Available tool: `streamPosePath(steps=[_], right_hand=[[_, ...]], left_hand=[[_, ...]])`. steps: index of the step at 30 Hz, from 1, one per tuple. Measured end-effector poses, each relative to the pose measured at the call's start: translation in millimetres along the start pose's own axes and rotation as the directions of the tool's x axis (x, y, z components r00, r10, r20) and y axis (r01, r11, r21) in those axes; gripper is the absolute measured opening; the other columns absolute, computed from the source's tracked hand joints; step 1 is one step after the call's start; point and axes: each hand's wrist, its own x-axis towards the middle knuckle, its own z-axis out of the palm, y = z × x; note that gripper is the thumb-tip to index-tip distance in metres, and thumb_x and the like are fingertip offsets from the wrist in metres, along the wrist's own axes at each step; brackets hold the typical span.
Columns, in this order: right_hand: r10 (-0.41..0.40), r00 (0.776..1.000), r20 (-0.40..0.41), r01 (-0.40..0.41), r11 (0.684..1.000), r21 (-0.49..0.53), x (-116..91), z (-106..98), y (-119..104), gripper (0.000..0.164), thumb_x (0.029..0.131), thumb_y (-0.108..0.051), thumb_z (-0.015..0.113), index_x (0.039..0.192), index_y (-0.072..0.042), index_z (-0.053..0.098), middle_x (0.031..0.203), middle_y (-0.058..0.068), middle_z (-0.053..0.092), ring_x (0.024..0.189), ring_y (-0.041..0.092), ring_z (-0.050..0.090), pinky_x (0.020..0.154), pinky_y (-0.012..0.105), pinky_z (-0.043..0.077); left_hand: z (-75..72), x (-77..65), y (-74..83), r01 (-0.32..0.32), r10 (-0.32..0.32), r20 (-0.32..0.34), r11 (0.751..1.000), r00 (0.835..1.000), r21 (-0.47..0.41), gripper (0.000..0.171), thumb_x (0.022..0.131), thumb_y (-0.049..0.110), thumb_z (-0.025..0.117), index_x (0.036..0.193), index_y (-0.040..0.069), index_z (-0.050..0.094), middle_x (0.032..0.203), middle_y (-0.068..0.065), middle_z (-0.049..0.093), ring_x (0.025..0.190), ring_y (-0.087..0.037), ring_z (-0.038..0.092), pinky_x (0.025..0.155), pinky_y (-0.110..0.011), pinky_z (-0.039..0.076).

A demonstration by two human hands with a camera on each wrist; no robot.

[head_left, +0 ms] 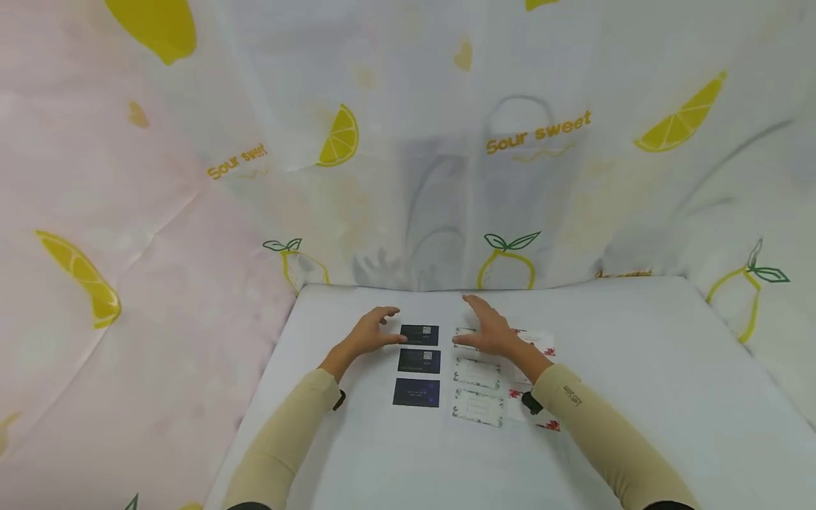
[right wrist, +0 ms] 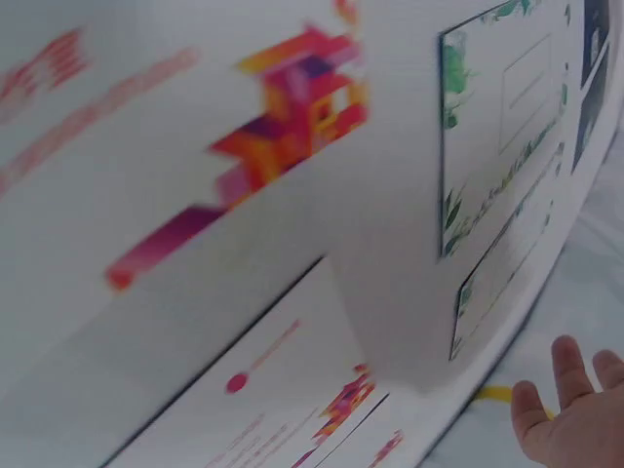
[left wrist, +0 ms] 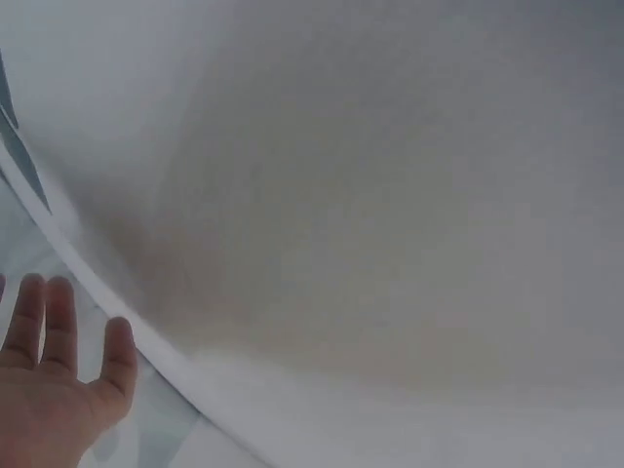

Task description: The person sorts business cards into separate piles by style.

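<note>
My left hand [head_left: 370, 333] is held with fingers spread at the far left, its thumb tip at the edge of the top dark card [head_left: 422, 336]. Below that card lie the middle dark card [head_left: 418, 361] and the bottom dark card [head_left: 416, 392]. My right hand [head_left: 492, 331] has its fingers apart and partly covers the top leaf-bordered white card [head_left: 464, 331]. Two more leaf-bordered cards [head_left: 477, 407] lie below it in a column. White cards with red patterns [head_left: 538, 341] form a third column, partly hidden by my right forearm. Neither hand holds anything.
A white table [head_left: 414, 460] bears the cards. Behind it hangs a pale curtain [head_left: 382, 212] printed with lemons, meeting the far table edge. Another pinkish stretch of curtain [head_left: 159, 283] runs along the left side.
</note>
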Motion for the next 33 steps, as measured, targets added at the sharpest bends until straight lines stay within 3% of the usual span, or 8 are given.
streamPosePath(steps=[3,7,16,21,27,33], right_hand=[[0.021,0.998,0.055,-0.027,0.994,0.107,4,8,-7,0.097,0.071,-0.054,0.072,0.146,-0.022,0.021,0.151,0.004,0.027,0.13,0.029,0.039,0.104,0.054,0.029],[0.022,0.998,0.051,-0.032,0.979,0.203,11,16,-15,0.088,0.073,-0.046,0.073,0.144,-0.02,0.028,0.146,0.002,0.036,0.121,0.026,0.047,0.097,0.047,0.039],[0.073,0.994,0.081,-0.089,0.971,0.223,33,40,-31,0.071,0.079,-0.03,0.072,0.139,-0.015,0.038,0.13,0.004,0.053,0.088,0.014,0.057,0.073,0.03,0.048],[0.1,0.993,0.056,-0.109,0.979,0.174,40,45,-39,0.061,0.078,-0.022,0.073,0.132,-0.011,0.047,0.121,0.007,0.059,0.088,0.017,0.058,0.085,0.036,0.046],[0.116,0.99,0.085,-0.122,0.99,0.069,44,55,-37,0.061,0.073,-0.02,0.077,0.127,-0.011,0.051,0.119,0.008,0.058,0.101,0.022,0.055,0.095,0.039,0.041],[0.101,0.993,0.065,-0.1,0.995,-0.019,45,59,-32,0.061,0.07,-0.019,0.08,0.124,-0.008,0.053,0.113,0.008,0.057,0.104,0.022,0.054,0.099,0.037,0.039]], left_hand=[[0.7,0.8,-0.1,0.043,-0.042,0.022,0.996,0.999,-0.074,0.075,0.067,0.046,0.078,0.129,0.015,0.052,0.124,-0.007,0.056,0.102,-0.021,0.057,0.083,-0.036,0.048],[0.4,3.9,-2.4,0.055,-0.053,0.023,0.992,0.998,-0.115,0.072,0.066,0.042,0.08,0.128,0.014,0.053,0.122,-0.006,0.058,0.095,-0.018,0.058,0.078,-0.033,0.049],[2.2,10.3,-10.9,0.063,-0.049,0.095,0.986,0.994,-0.153,0.061,0.07,0.029,0.079,0.124,0.015,0.056,0.116,-0.005,0.06,0.091,-0.015,0.056,0.075,-0.028,0.046],[2.9,17.2,-10.0,0.045,-0.026,0.112,0.983,0.993,-0.176,0.057,0.072,0.023,0.078,0.123,0.013,0.057,0.114,-0.005,0.059,0.088,-0.015,0.052,0.078,-0.03,0.042],[5.7,22.2,-6.2,0.047,-0.032,0.155,0.995,0.987,-0.09,0.059,0.07,0.025,0.079,0.123,0.018,0.057,0.119,0.001,0.057,0.091,-0.014,0.049,0.082,-0.031,0.041],[7.7,25.7,2.5,0.004,0.003,0.184,0.999,0.983,-0.041,0.057,0.069,0.018,0.08,0.122,0.014,0.058,0.116,-0.003,0.055,0.091,-0.016,0.048,0.081,-0.031,0.04]])
